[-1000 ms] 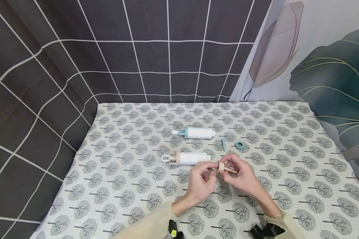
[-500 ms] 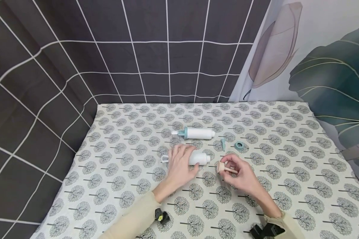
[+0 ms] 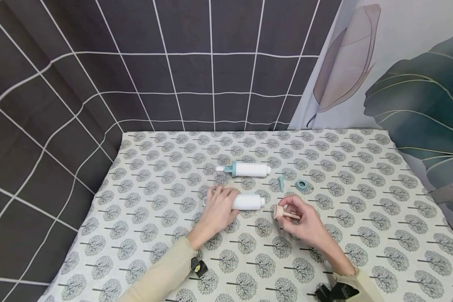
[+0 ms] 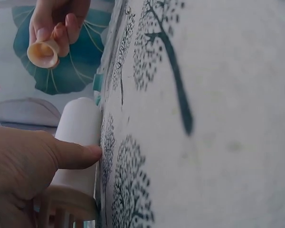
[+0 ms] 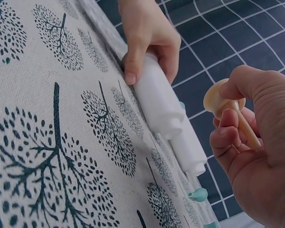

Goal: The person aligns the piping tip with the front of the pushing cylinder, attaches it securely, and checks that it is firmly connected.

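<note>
My left hand [image 3: 219, 209] grips a white cylinder [image 3: 248, 202] lying on the cloth, thumb on the near side and fingers over the far side. Its beige slotted collar [image 4: 69, 202] shows below the hand in the left wrist view, while the head view has that end mostly covered. To the right, my right hand [image 3: 303, 220] pinches a beige flared cap [image 5: 218, 97] together with a thin beige stem [image 5: 247, 128]. The cap's hollow mouth faces the cylinder's narrow white tip [image 3: 262, 202], with a gap between them.
Beyond the left hand lies a similar white cylinder [image 3: 250, 169] with a teal collar [image 3: 234, 168]. A small teal cone-shaped piece [image 3: 281, 183] and a teal ring cap [image 3: 301, 185] rest right of it. A tree-print cloth [image 3: 154, 239] covers the table; a dark gridded curtain [image 3: 188, 75] hangs behind.
My left hand has left the beige cap, moved left onto the white cylinder, and slid further toward its collar end. The right hand stays in place, still holding the cap and stem.
</note>
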{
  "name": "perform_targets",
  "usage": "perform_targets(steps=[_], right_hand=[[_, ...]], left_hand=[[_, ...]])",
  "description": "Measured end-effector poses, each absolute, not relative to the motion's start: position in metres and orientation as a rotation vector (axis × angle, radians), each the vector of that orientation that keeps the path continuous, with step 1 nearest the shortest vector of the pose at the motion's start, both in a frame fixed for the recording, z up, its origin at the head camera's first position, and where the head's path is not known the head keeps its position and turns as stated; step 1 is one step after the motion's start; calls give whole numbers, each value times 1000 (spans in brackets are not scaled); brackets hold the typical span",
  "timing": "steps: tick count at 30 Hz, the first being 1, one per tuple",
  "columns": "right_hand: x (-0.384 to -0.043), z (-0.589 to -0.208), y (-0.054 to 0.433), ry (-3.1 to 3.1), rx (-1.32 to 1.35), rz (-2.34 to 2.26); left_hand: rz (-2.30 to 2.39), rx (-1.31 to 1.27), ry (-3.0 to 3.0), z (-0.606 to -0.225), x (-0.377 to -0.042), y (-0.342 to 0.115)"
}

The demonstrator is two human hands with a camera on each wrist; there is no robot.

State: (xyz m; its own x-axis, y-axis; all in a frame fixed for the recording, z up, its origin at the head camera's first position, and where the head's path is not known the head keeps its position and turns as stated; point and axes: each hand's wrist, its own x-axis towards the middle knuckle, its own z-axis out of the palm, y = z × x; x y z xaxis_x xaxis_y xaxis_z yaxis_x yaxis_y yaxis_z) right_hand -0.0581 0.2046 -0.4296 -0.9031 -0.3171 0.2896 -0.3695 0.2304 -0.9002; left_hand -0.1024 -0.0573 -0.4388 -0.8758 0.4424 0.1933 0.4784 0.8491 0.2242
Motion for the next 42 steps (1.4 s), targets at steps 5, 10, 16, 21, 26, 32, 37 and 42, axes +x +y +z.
perform_targets(steps=[5, 10, 16, 21, 26, 32, 37, 42], right_hand=[[-59, -431, 206, -2421, 677, 1799], [-59, -431, 206, -2415, 667, 1812], [-59, -430, 205, -2421, 679, 1807], [-59, -430, 204, -2420, 686, 1810], [-58, -430, 203, -2433, 676, 1814], [-58, -430, 201, -2463, 668, 1813], [-58, -428, 199, -2483, 655, 1852], [-58, -426, 197, -2495, 654, 1873]], left_hand=[[-463, -754, -2885, -435, -101, -59], [-606, -788, -2868, -427, -99, -64], [-701, -829, -2820, -414, -93, -70], [-719, -855, -2817, -406, -88, -70], [-693, -871, -2844, -399, -83, -67], [-671, -888, -2832, -397, -80, -67], [-687, -900, -2809, -398, -79, -67], [-697, -899, -2804, -398, -79, -68]])
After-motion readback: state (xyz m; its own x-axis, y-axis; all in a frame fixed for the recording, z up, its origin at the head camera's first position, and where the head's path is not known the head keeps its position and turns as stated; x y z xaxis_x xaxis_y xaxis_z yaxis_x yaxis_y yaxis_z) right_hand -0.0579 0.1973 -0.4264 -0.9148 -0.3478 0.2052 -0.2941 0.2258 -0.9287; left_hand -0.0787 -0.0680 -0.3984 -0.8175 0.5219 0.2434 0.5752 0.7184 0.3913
